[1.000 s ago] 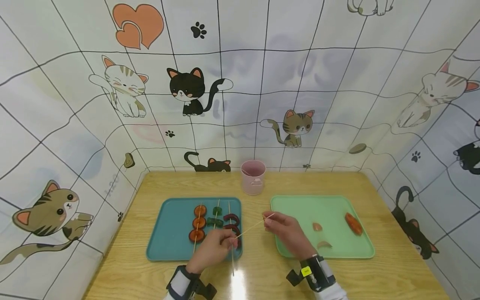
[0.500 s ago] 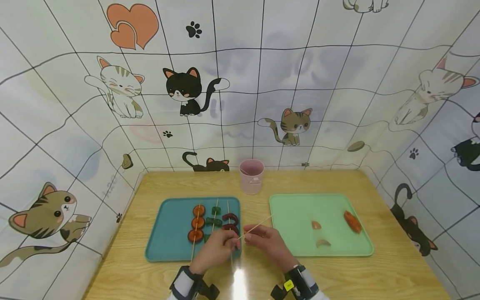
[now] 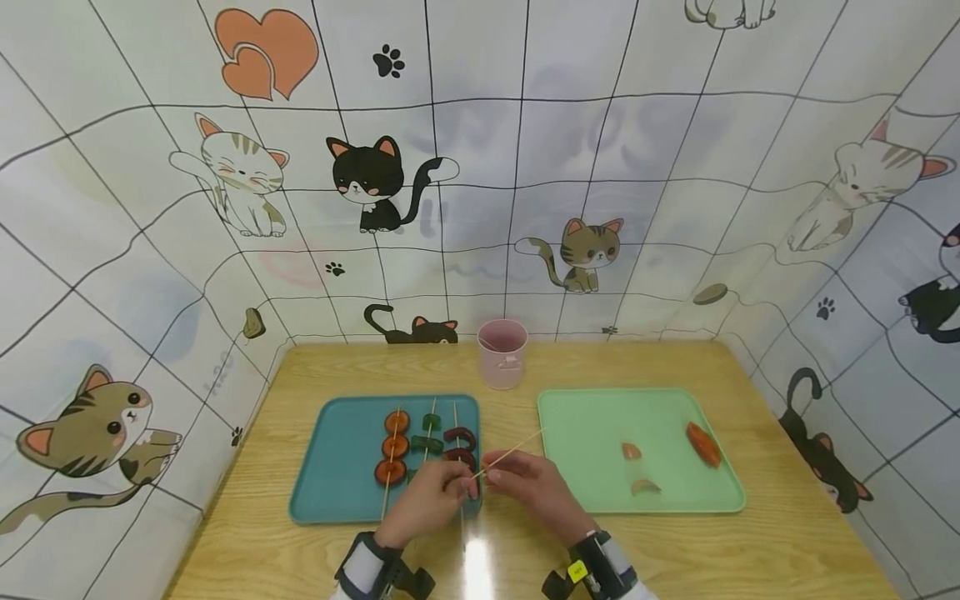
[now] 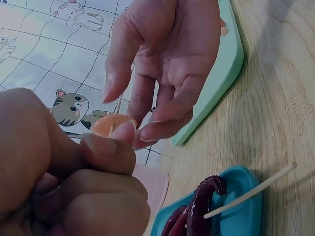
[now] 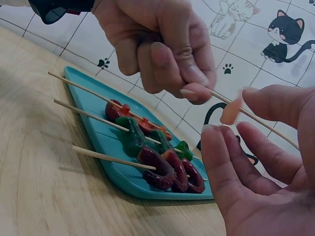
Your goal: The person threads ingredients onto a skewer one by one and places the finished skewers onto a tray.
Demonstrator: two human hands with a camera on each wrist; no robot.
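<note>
In the head view my left hand point(image 3: 426, 500) pinches the lower end of a thin wooden skewer point(image 3: 517, 447), which slants up to the right. My right hand point(image 3: 536, 492) is close beside it. In the right wrist view a small curved orange-pink food piece point(image 5: 231, 110) sits on the skewer between my right thumb and fingertips. The left wrist view shows the ridged orange side of that piece point(image 4: 110, 123), right by my left thumb. My right palm faces that camera, its other fingers loosely bent. My left fingers hide the skewer's end.
A blue tray point(image 3: 337, 458) on the left holds loaded skewers: orange-brown rounds point(image 3: 395, 446), green pieces point(image 3: 429, 444) and dark red tentacles point(image 3: 460, 437). On the right a green tray point(image 3: 585, 408) bears pale pink pieces point(image 3: 645, 486) and an orange-red piece point(image 3: 703, 444). A pink cup point(image 3: 503, 358) stands behind.
My right hand has moved left along the skewer, from its upper tip down to beside my left hand. Over the last half second both hands have stayed nearly still.
</note>
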